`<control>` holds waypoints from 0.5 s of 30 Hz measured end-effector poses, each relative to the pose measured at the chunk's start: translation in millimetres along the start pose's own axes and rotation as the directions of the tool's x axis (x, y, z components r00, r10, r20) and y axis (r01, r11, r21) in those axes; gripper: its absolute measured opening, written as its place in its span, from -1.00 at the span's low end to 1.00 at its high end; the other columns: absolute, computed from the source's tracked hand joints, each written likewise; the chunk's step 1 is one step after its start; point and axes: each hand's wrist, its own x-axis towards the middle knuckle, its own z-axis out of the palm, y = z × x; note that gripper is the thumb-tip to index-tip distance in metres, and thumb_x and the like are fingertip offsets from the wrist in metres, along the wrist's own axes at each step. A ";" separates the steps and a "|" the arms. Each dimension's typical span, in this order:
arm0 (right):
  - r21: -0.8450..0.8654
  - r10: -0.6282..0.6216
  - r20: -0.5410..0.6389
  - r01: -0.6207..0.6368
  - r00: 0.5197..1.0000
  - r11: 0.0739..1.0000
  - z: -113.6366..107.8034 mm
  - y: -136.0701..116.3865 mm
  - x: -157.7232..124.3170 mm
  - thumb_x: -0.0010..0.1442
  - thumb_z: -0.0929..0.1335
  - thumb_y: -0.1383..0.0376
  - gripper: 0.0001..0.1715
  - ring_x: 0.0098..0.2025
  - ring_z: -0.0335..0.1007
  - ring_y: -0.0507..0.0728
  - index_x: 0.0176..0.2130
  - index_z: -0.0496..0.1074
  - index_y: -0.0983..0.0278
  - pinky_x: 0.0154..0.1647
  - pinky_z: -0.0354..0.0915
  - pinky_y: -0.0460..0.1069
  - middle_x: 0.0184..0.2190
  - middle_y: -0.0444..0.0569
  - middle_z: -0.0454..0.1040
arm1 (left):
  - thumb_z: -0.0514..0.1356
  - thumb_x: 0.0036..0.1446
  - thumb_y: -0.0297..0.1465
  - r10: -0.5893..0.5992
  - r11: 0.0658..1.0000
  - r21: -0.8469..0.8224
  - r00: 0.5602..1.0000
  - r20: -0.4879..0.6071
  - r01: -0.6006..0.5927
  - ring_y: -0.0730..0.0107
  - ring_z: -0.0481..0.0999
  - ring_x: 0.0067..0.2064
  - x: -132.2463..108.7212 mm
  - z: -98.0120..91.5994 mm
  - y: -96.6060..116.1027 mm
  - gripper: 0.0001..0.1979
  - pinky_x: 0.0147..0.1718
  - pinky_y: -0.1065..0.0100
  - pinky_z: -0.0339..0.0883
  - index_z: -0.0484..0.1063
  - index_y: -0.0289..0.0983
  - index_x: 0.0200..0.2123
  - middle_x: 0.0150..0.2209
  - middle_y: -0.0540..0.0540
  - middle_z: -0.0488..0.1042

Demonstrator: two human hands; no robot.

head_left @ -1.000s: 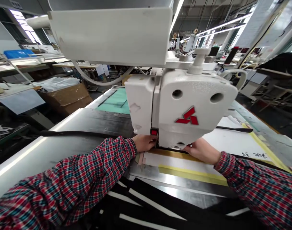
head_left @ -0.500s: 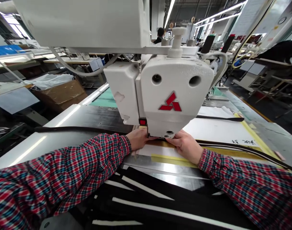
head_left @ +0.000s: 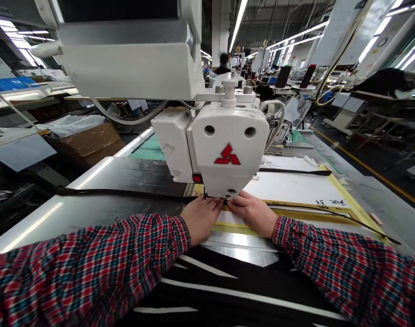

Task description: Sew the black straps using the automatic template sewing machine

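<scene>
Both hands meet under the white head of a sewing machine [head_left: 229, 145] with a red three-part emblem. My left hand [head_left: 202, 219] has its fingers closed on a long black fabric strip [head_left: 125, 194], just left of the needle area. On the right, my right hand [head_left: 257, 212] pinches the same strip, its fingertips close to those of the left. The strip runs out to the left across the metal plate and to the right over a white template [head_left: 296, 188] edged in yellow tape. The machine head partly hides the spot between the fingertips.
Black fabric pieces with white stripes [head_left: 248, 295] lie in front of me, below the table edge. Another black strip [head_left: 296, 171] rests on the template. A cardboard box [head_left: 87, 143] stands at left. Thread cones [head_left: 282, 76] and a person [head_left: 222, 66] are farther back.
My view has pulled back and tilted up. My left hand has come from beside the machine head to in front of it, and the strip's right end has drawn inward.
</scene>
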 end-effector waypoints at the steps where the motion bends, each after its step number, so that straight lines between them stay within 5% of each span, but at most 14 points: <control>1: -0.016 -0.002 0.005 0.002 1.000 1.000 0.0 -0.9 1.1 0.27 0.09 0.48 -0.66 -0.09 0.17 0.22 -0.14 0.37 0.39 -0.20 0.35 0.10 -0.25 0.11 0.33 | 0.00 0.16 -0.45 -0.030 0.999 -0.029 1.000 -0.004 0.030 0.11 0.27 0.08 -0.7 0.3 4.8 -0.59 0.09 0.15 0.08 0.21 -0.50 0.07 0.05 -0.31 0.31; 9: -0.326 0.032 0.085 -0.003 0.996 0.945 -11.2 -1.9 -20.7 0.30 0.10 0.45 -0.68 -0.30 0.14 0.18 -0.12 0.35 0.49 -0.30 0.30 0.08 -0.35 0.08 0.30 | -0.09 0.25 -0.31 -0.097 0.989 -0.112 0.994 -0.040 0.092 0.12 0.20 0.14 -6.1 11.1 7.6 -0.55 0.07 0.16 0.15 0.17 -0.47 0.12 0.12 -0.27 0.24; 15: -0.365 0.086 0.142 -0.029 0.986 0.930 -13.8 -3.6 -22.9 0.29 0.12 0.46 -0.70 -0.30 0.10 0.18 -0.22 0.39 0.44 -0.31 0.26 0.07 -0.33 0.08 0.29 | -0.09 0.25 -0.33 -0.077 0.990 -0.125 0.996 -0.047 0.071 0.11 0.18 0.16 -4.2 10.5 7.0 -0.53 0.12 0.15 0.09 0.17 -0.52 0.11 0.12 -0.32 0.22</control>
